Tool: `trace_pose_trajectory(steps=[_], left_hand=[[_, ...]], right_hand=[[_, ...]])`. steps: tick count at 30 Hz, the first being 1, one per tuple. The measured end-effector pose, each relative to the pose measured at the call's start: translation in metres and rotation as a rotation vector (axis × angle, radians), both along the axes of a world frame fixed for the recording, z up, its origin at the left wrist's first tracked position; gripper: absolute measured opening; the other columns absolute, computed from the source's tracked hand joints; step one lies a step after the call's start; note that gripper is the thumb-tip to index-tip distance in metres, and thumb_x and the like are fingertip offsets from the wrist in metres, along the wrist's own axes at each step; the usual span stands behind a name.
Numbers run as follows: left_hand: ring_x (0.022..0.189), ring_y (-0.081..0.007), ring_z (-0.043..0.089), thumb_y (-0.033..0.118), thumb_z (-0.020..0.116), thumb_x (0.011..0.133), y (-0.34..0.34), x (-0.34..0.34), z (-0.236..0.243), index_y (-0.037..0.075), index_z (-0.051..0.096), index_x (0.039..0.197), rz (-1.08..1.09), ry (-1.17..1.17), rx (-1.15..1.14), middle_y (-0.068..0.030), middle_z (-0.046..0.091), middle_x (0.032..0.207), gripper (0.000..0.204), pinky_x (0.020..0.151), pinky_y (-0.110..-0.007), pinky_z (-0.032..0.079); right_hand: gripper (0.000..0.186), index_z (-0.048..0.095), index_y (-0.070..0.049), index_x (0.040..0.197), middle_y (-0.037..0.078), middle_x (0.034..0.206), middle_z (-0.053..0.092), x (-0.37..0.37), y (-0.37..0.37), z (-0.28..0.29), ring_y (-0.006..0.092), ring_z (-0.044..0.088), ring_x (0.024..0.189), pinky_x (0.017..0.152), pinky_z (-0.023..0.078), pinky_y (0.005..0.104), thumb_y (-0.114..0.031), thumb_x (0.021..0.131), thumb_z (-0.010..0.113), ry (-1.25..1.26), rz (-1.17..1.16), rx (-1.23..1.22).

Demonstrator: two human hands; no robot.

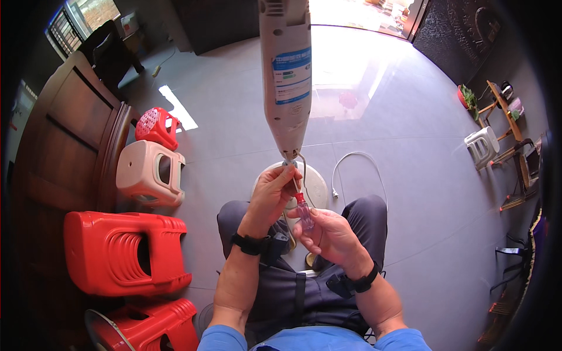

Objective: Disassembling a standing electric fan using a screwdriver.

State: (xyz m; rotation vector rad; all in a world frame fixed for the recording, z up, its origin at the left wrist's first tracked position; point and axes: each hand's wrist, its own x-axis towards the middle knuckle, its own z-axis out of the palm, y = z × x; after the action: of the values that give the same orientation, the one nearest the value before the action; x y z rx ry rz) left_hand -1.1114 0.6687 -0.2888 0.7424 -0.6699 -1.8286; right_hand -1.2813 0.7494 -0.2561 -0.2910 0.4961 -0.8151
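A long white appliance body (287, 120) with a blue-and-white label stands upright in front of me, tapering downward above a round pale base (318, 184). My left hand (272, 190) is closed, its thumb and fingers pinched just under the body's narrow lower end; its fingers hide what they grip. In my right hand (336, 234) is a screwdriver (304, 213) with a red and clear purplish handle. Its shaft points up toward the left fingertips, and the tip is hard to make out. A grey cord (305, 175) hangs from the body's lower end beside my left hand.
A white cord with a plug (335, 193) loops on the grey tiled floor to the right. Along the left stand red stacked stools (126, 254), a beige stool (146, 172) and a wooden cabinet (76, 123). A white stool (483, 146) is at far right.
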Motion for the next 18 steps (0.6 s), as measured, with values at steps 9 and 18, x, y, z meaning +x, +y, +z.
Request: trace_pose_trajectory(steps=[9,18], left_hand=[[0.067,-0.0125,0.064,0.023,0.064,0.101,0.004,0.001,0.0,-0.002,0.068,0.1,0.036,-0.19,0.036,-0.005,0.067,0.077,0.025,0.063,-0.026,0.051],[0.07,-0.0139,0.067,0.022,0.063,0.101,0.001,0.001,-0.003,-0.001,0.069,0.105,0.013,0.039,-0.005,-0.0062,0.069,0.08,0.024,0.065,-0.027,0.054]], right_hand=[[0.015,0.061,0.001,0.104,0.008,0.082,0.066,0.009,-0.008,-0.014,0.0028,0.052,0.054,0.044,0.041,0.0171,-0.013,0.099,0.063,0.666,-0.133,-0.227],[0.043,0.051,0.007,0.134,0.015,0.104,0.067,-0.008,-0.006,0.003,0.0079,0.058,0.062,0.05,0.046,0.0181,-0.025,0.106,0.053,0.057,0.074,-0.055]])
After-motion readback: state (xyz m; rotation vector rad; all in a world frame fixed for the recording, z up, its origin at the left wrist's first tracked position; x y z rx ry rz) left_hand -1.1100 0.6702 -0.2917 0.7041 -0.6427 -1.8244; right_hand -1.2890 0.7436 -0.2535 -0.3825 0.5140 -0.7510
